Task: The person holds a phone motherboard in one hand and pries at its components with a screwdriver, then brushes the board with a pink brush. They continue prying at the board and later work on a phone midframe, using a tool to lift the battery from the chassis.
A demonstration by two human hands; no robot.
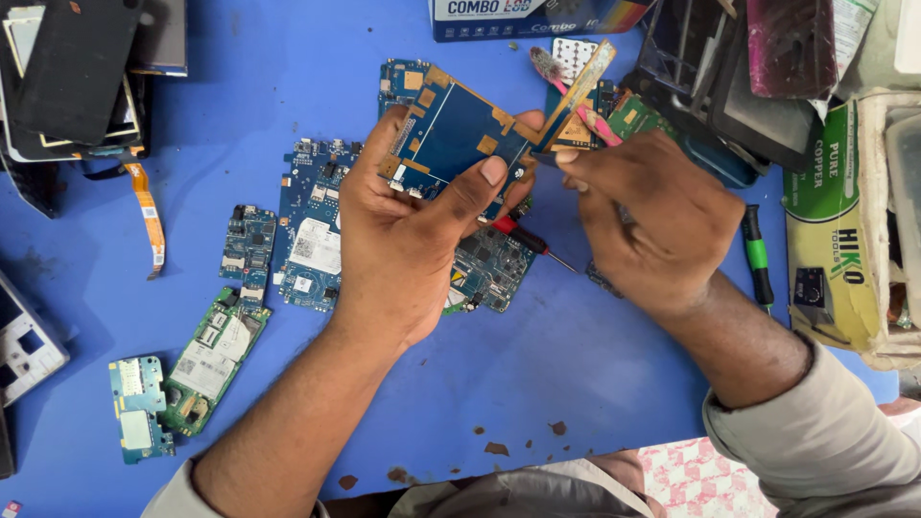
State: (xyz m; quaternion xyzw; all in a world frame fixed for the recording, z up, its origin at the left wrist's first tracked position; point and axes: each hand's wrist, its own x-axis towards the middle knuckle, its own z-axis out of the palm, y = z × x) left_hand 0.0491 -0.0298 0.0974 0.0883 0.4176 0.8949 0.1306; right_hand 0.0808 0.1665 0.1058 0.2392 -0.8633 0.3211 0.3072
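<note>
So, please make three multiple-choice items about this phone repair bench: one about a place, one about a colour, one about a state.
1. Where does the red-handled screwdriver lie?
A. Under the hands
B. In a box
C. On the person's lap

2. What colour is the table?
A. White
B. Blue
C. Brown

3. How is the blue circuit board held?
A. Flat on the table
B. Lifted, gripped by the left hand
C. Clamped in a vise

Answers: 1 A, it shows between the left and right hand; 2 B, blue surface all around; 3 B, thumb presses its edge.
</note>
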